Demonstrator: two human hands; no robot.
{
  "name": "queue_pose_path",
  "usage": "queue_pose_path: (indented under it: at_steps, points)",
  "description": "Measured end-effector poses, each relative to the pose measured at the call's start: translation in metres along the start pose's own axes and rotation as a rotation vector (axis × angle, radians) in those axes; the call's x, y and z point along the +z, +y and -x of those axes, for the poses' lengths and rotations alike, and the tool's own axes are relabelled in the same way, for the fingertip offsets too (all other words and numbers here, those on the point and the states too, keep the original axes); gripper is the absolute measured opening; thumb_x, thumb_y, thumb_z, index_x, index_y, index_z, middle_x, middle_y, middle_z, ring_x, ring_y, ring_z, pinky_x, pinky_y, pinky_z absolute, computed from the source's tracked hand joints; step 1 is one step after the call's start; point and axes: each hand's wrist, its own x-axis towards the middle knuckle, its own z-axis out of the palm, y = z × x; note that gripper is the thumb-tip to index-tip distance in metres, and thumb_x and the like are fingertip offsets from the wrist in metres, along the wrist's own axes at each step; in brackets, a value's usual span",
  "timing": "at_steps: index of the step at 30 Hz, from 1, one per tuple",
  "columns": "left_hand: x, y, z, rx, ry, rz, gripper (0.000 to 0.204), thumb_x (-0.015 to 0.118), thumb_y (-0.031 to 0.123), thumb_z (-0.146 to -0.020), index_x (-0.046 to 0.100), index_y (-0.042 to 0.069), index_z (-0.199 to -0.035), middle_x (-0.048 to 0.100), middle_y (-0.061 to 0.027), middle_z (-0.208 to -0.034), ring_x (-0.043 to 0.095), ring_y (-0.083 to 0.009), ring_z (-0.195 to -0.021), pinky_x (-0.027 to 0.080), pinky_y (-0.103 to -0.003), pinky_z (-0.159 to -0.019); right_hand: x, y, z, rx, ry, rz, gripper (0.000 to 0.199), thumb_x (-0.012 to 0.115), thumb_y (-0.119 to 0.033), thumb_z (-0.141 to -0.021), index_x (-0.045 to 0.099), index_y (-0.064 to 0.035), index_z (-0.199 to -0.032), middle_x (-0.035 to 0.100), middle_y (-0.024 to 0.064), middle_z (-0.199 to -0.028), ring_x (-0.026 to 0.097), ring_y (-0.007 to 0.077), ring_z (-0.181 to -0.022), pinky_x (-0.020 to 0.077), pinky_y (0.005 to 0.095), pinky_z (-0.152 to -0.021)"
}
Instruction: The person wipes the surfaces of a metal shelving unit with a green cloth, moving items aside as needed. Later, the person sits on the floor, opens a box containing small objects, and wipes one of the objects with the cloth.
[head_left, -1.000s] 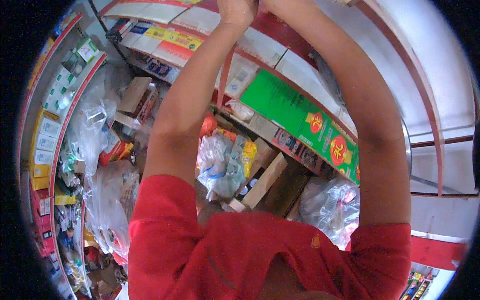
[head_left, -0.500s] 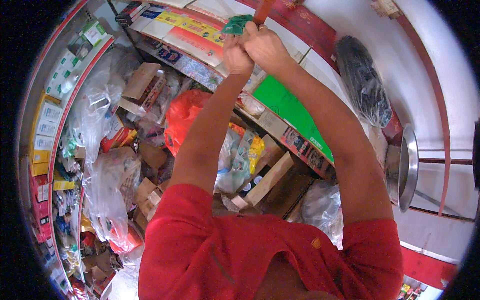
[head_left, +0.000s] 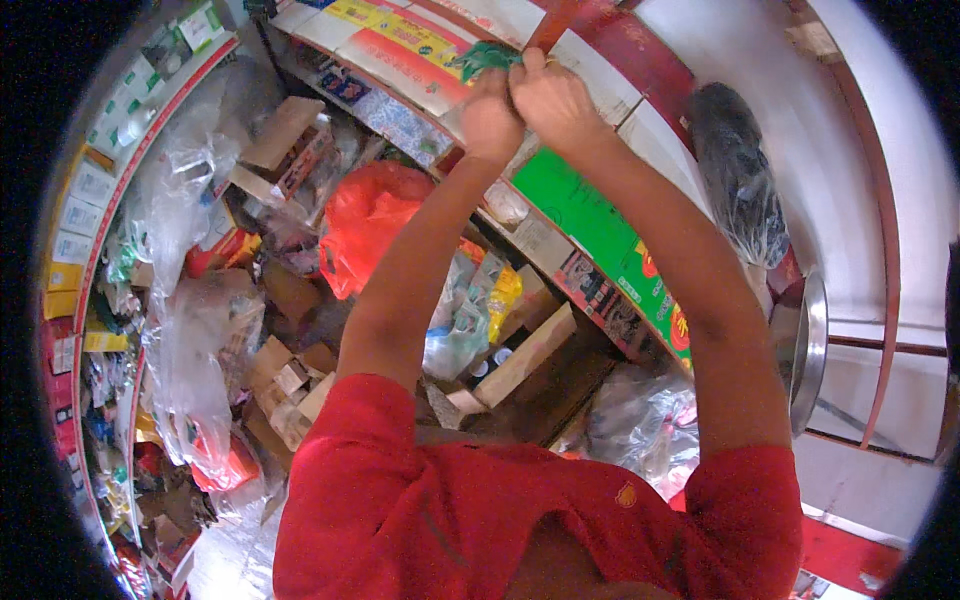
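Observation:
Both my arms stretch far forward, and my hands meet side by side at the top of the view. My left hand point(head_left: 491, 118), smeared by motion, is closed on a crumpled green plastic bag point(head_left: 484, 60) that sticks out past its fingers. Pressed against it, my right hand point(head_left: 557, 98) has curled fingers and wears a ring; what it pinches is hidden. An orange-red strip point(head_left: 552, 24) rises just beyond the right fingertips, and I cannot tell whether they touch it. Beneath the hands lie cartons with red and yellow print point(head_left: 405, 55).
A green carton point(head_left: 575, 195) lies under my right forearm. A red plastic bag point(head_left: 365, 220) and open cardboard boxes point(head_left: 530, 355) crowd below. Stocked shelves point(head_left: 85, 215) line the left. At right are a dark plastic-wrapped bundle point(head_left: 735, 165) and a metal basin point(head_left: 815, 350).
The view has shifted slightly. My hands sit a little lower and further right in it, still together, and the green plastic bag looks more bunched and blurred.

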Motion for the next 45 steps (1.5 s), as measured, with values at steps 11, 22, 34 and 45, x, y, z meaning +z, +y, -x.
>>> queue_pose_path:
  at_steps: [11, 22, 34, 45]
  points:
    - [0.068, -0.038, 0.033, -0.173, 0.042, 0.022, 0.02, 0.059, 0.018, -0.077, 0.059, 0.006, -0.094, 0.063, -0.0131, -0.085, 0.06, -0.0327, -0.083, 0.049, -0.044, -0.073, 0.03, -0.025, -0.02, -0.228, -0.13, 0.276, 0.017, 0.062, -0.013, -0.07, 0.069, -0.0056, -0.083, 0.059, 0.0087, -0.085, 0.064, 0.0217, -0.08, 0.054, 0.0296, -0.059]
    - [0.071, -0.102, 0.118, -0.53, -0.282, 0.039, 0.019, 0.058, 0.023, -0.081, 0.062, 0.011, -0.095, 0.065, -0.0107, -0.091, 0.061, -0.033, -0.088, 0.05, -0.043, -0.079, 0.132, -0.097, -0.001, -0.305, -0.475, 0.197, 0.018, 0.06, -0.023, -0.073, 0.071, -0.0123, -0.082, 0.062, 0.0092, -0.092, 0.063, 0.0234, -0.085, 0.0491, 0.0373, -0.066]
    - [0.147, -0.201, 0.194, -0.218, -0.27, -0.165, 0.023, 0.058, 0.019, -0.08, 0.059, 0.011, -0.102, 0.055, -0.0109, -0.097, 0.053, -0.0297, -0.095, 0.045, -0.038, -0.081, 0.213, -0.147, 0.023, -0.259, -0.333, 0.085, 0.016, 0.061, -0.022, -0.071, 0.07, -0.0095, -0.076, 0.064, 0.0111, -0.085, 0.064, 0.0257, -0.079, 0.0495, 0.0378, -0.06]
    - [0.113, -0.192, 0.247, -0.906, 0.058, 0.415, 0.024, 0.062, 0.018, -0.08, 0.058, 0.003, -0.099, 0.055, -0.0184, -0.093, 0.055, -0.0364, -0.093, 0.044, -0.042, -0.08, 0.22, -0.166, 0.044, -0.356, -0.281, 0.008, 0.013, 0.062, -0.017, -0.066, 0.069, -0.0074, -0.07, 0.06, 0.0116, -0.078, 0.062, 0.0236, -0.073, 0.0498, 0.0318, -0.055]
